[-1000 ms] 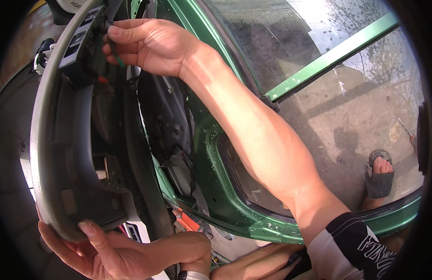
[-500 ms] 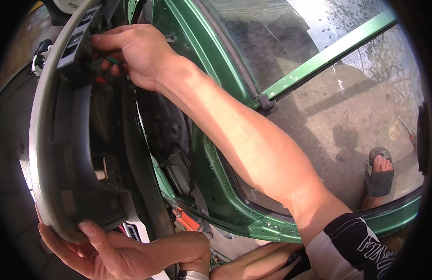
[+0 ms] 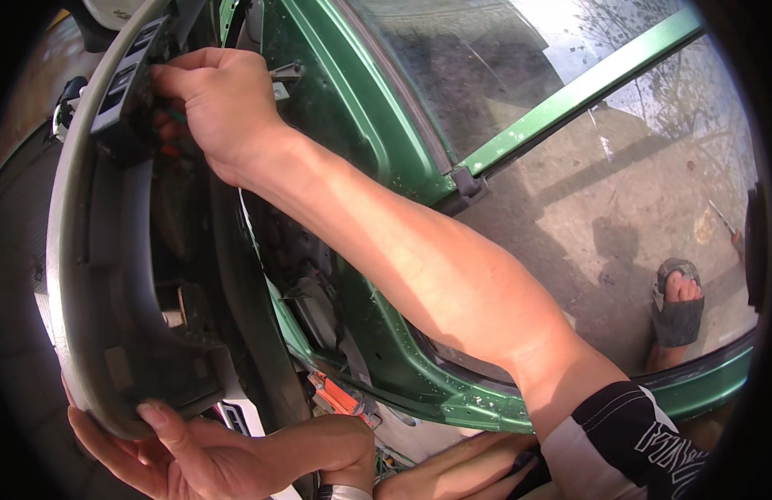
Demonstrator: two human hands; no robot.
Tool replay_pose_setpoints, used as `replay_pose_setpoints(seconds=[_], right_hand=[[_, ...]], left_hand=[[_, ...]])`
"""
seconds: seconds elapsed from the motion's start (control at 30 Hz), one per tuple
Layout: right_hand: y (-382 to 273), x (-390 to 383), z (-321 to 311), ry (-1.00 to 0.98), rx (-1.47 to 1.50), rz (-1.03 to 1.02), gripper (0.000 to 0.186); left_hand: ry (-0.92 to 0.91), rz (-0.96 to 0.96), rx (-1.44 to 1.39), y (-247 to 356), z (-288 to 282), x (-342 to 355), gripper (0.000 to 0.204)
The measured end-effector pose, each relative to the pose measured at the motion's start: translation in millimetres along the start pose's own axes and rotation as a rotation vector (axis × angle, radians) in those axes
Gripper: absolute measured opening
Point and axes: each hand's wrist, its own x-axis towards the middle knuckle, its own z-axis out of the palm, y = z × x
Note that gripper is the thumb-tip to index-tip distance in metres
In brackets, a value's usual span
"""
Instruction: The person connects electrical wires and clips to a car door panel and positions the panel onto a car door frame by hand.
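Observation:
A dark car door trim panel (image 3: 115,275) with a pale grey edge stands upright on the left, apart from the green car door (image 3: 386,167). My left hand (image 3: 182,454) grips its lower end, thumb on the near side and fingers wrapped underneath. Near the top of the panel sits a black window switch unit (image 3: 123,108). My right hand (image 3: 232,112) reaches across to it, thumb and forefinger pinched on its edge. The other fingers curl behind, beside a bit of red and green wiring (image 3: 171,148); their tips are partly hidden in shadow.
The door's bare inner metal and window glass (image 3: 461,67) lie under my right arm. Orange-handled tools (image 3: 336,396) rest on the ground below the door. Through the window frame show a sandalled foot (image 3: 679,300) and a screwdriver (image 3: 736,237) on concrete.
My right hand has shifted slightly left and down along the switch unit. The trim panel has tipped a little to the left, while my left hand keeps its grip.

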Motion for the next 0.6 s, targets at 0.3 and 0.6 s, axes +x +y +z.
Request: replay_pose_setpoints(seconds=[0.3, 0.6], right_hand=[[-2.3, -4.8, 8.0, 0.107, 0.037, 0.025, 0.013], [0.9, -3.0, 11.7, 0.117, 0.178, 0.153, 0.014]], left_hand=[[-0.127, -0.055, -0.129, -2.5, -7.6, 3.4, 0.061], [-0.124, -0.046, -0.094, -3.5, -11.4, 3.9, 0.058]])
